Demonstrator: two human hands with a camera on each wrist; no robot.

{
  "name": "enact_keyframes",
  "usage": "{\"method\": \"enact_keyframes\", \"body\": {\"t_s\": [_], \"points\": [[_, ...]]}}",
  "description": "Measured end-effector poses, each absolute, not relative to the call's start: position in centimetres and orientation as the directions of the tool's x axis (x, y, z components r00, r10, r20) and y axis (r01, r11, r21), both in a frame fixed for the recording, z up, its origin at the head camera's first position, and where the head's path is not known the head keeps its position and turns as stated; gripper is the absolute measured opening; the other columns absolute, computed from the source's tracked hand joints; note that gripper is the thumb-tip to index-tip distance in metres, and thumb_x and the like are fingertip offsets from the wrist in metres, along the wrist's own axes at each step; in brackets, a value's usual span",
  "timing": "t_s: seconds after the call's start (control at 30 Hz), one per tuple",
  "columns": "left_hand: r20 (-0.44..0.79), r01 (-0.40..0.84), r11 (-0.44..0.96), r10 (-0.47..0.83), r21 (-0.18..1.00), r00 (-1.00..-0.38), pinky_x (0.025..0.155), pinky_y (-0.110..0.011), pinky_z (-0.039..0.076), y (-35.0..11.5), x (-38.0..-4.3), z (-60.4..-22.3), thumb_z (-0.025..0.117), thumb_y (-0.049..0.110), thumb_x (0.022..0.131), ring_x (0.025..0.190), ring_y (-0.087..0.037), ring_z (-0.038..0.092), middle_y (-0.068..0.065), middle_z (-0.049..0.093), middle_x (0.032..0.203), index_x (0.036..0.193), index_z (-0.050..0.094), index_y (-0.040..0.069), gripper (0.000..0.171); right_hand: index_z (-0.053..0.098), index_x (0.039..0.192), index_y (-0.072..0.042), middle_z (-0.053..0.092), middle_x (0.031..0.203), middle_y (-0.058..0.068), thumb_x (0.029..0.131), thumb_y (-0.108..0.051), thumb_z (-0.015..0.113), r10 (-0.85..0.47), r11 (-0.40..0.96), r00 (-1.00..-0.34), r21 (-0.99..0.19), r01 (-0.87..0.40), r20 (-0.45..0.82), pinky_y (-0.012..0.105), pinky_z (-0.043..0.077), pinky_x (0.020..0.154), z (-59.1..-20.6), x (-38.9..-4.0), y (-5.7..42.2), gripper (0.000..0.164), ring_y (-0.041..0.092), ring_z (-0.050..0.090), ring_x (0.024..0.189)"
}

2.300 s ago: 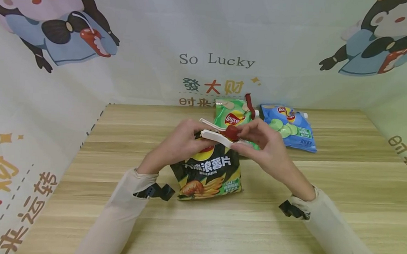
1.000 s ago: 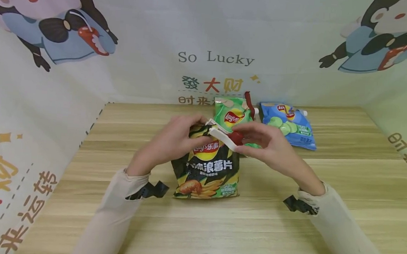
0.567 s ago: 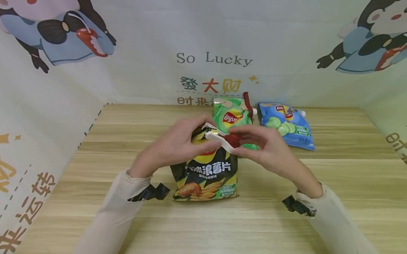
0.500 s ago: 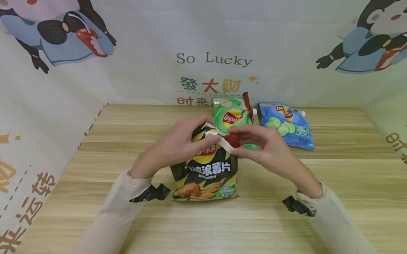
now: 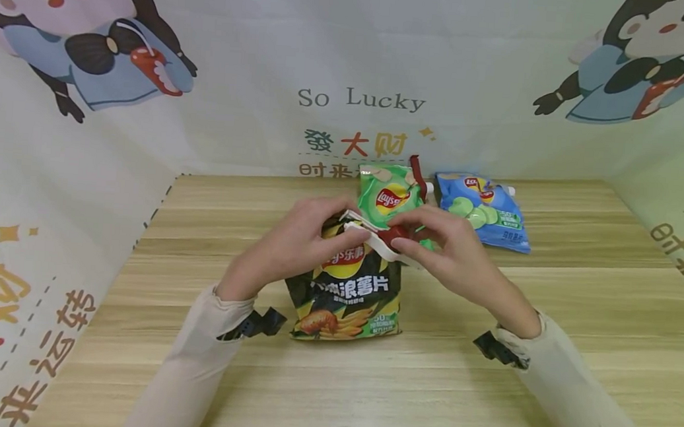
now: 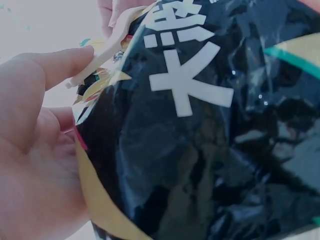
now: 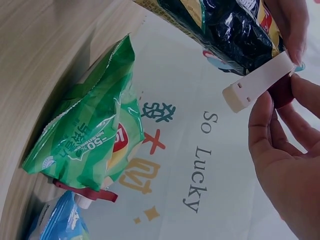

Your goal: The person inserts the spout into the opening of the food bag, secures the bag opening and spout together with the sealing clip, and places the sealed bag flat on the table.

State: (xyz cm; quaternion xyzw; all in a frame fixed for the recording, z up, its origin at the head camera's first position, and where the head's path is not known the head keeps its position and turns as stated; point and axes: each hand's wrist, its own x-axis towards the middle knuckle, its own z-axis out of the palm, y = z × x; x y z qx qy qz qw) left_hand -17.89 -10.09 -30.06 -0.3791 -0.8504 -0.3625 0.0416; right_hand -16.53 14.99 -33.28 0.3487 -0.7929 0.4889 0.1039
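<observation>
A black bag of potato chips (image 5: 348,300) stands on the table in the head view, its top between the two arms of a white bag clip (image 5: 378,244). A dark red cap (image 5: 397,234) sits on the clip. My left hand (image 5: 301,240) grips the bag's upper left corner with the clip's end, its thumb on the front arm. My right hand (image 5: 449,251) pinches the red cap at the clip's right end. In the right wrist view the cap (image 7: 281,93) is between the thumb and fingers. The left palm hides part of the bag's left edge.
Behind the hands, a green chip bag (image 5: 382,183) with a dark red clip (image 5: 418,178) leans near the back wall. Right of it lies a blue chip bag (image 5: 487,214) with a white end piece showing. A printed cloth (image 5: 365,50) encloses the wooden table (image 5: 329,398).
The clip's arms have drawn closer over the black bag's top. My right thumb has shifted from the clip's front arm onto the red cap. The other bags stay put.
</observation>
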Motion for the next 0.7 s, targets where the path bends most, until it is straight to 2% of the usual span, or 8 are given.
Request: {"method": "enact_keyframes", "body": {"t_s": [0.13, 0.27, 0.37, 0.53, 0.7], "points": [[0.361, 0.695, 0.441, 0.626, 0.568, -0.692, 0.063, -0.028, 0.047, -10.04, -17.91, -30.10, 0.065, 0.029, 0.098, 0.070, -0.010, 0.055, 0.005, 0.064, 0.084, 0.104, 0.067, 0.014, 0.016, 0.069, 0.114, -0.006, 0.066, 0.108, 0.002, 0.091, -0.006, 0.072, -0.460, 0.287, -0.751, -0.721, -0.631, 0.474, 0.028, 0.056, 0.081, -33.17, -16.46, 15.02, 0.023, 0.016, 0.062, 0.094], [0.381, 0.704, 0.414, 0.626, 0.577, -0.680, 0.061, -0.027, 0.047, -10.02, -17.83, -30.13, 0.066, 0.025, 0.098, 0.068, -0.009, 0.055, 0.005, 0.064, 0.082, 0.101, 0.068, 0.013, 0.013, 0.061, 0.128, -0.011, 0.066, 0.110, 0.000, 0.090, -0.018, 0.076, -0.507, 0.355, -0.775, -0.728, -0.587, 0.378, 0.032, 0.056, 0.083, -33.04, -16.42, 15.02, 0.041, 0.013, 0.062, 0.097], [0.387, 0.704, 0.388, 0.629, 0.595, -0.674, 0.056, -0.027, 0.046, -10.01, -17.72, -30.09, 0.067, 0.024, 0.097, 0.063, -0.008, 0.054, 0.005, 0.064, 0.078, 0.099, 0.069, 0.013, 0.011, 0.056, 0.132, -0.014, 0.068, 0.107, -0.002, 0.091, -0.026, 0.075, -0.557, 0.383, -0.766, -0.719, -0.580, 0.321, 0.033, 0.056, 0.084, -33.10, -16.45, 14.87, 0.048, 0.012, 0.064, 0.096], [0.378, 0.705, 0.352, 0.653, 0.616, -0.656, 0.057, -0.026, 0.050, -10.12, -17.49, -29.70, 0.067, 0.022, 0.097, 0.065, -0.008, 0.058, 0.004, 0.066, 0.081, 0.101, 0.070, 0.012, 0.011, 0.063, 0.122, -0.010, 0.070, 0.099, -0.003, 0.092, -0.022, 0.074, -0.579, 0.359, -0.739, -0.707, -0.610, 0.343, 0.033, 0.057, 0.081, -33.14, -16.38, 14.71, 0.034, 0.010, 0.067, 0.089], [0.372, 0.714, 0.313, 0.685, 0.627, -0.627, 0.064, -0.027, 0.054, -10.23, -16.97, -29.27, 0.065, 0.017, 0.098, 0.072, -0.009, 0.062, 0.002, 0.069, 0.088, 0.103, 0.071, 0.010, 0.010, 0.065, 0.120, -0.013, 0.070, 0.096, -0.006, 0.093, -0.021, 0.073, -0.550, 0.372, -0.757, -0.708, -0.600, 0.353, 0.031, 0.056, 0.078, -32.91, -15.65, 14.44, 0.030, 0.008, 0.066, 0.087]]}}
